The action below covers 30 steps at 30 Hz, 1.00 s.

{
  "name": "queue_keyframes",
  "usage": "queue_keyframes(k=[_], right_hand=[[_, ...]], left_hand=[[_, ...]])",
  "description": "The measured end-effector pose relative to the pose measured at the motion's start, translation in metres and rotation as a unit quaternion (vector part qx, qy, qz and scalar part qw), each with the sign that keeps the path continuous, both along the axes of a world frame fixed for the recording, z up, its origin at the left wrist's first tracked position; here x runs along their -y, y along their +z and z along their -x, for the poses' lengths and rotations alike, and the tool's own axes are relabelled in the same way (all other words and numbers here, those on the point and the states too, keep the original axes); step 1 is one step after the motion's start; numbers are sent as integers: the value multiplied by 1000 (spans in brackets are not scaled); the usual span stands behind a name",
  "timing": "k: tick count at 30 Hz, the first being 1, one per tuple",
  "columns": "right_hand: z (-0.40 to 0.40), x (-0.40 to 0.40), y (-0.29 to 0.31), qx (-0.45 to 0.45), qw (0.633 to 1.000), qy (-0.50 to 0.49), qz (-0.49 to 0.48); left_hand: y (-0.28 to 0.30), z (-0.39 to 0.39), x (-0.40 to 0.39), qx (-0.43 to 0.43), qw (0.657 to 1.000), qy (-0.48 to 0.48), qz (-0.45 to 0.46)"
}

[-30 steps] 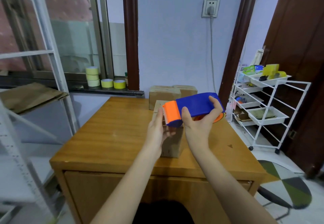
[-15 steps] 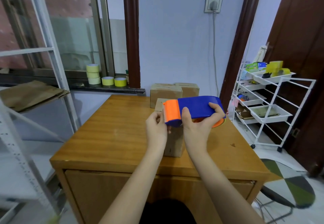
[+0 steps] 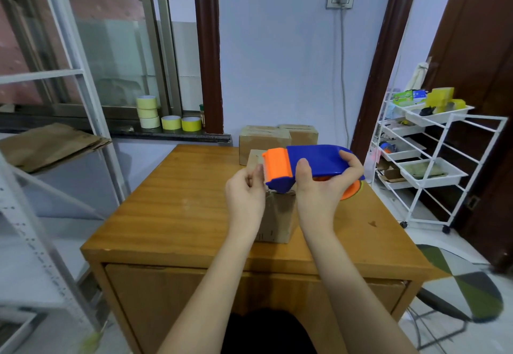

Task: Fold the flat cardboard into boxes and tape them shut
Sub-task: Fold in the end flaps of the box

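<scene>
From the head camera, looking down over a wooden table [image 3: 172,215], the right hand [image 3: 322,187] is wrapped around a blue and orange tape dispenser [image 3: 308,163], thumb on the near side of the blue body and fingers curled over its far end, holding it above the table. The orange toothed head of the dispenser points toward the left hand [image 3: 245,192], which is closed in a pinch right at that serrated edge; whether tape is caught between the fingertips is too fine to tell. Directly beneath both hands stands a small cardboard box [image 3: 277,217] on the table, near its front edge, upright, its top largely hidden by the dispenser and the wrists. Two more cardboard boxes [image 3: 263,140] sit side by side at the far edge of the table against the pale wall, with a further piece of cardboard just in front of them, partly covered by the dispenser. On the window sill to the left lie yellow tape rolls [image 3: 180,123], some stacked and two side by side. Flat brown cardboard sheets [image 3: 47,145] rest on a metal shelf at far left. A white wire trolley [image 3: 433,159] with trays stands to the right of the table, beside a dark wooden door.
</scene>
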State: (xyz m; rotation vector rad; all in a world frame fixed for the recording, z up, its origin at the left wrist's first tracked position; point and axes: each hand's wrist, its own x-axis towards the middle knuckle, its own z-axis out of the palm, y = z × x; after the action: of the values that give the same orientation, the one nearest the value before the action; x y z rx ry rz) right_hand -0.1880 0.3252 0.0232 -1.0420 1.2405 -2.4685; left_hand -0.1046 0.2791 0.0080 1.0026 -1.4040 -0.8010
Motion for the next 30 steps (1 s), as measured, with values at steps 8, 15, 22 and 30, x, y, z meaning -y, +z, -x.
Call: queue_keyframes(k=[8, 15, 22, 30], right_hand=[[32, -10, 2, -82, 996, -20, -29], [33, -11, -10, -97, 995, -26, -20], [46, -11, -4, -59, 995, -82, 6], [84, -26, -18, -143, 981, -116, -59]], left_hand=[[-4, -39, 9, 61, 998, 24, -17], [8, -38, 16, 96, 995, 31, -2], [-7, -41, 21, 132, 990, 55, 7], [-5, -86, 46, 168, 984, 53, 0]])
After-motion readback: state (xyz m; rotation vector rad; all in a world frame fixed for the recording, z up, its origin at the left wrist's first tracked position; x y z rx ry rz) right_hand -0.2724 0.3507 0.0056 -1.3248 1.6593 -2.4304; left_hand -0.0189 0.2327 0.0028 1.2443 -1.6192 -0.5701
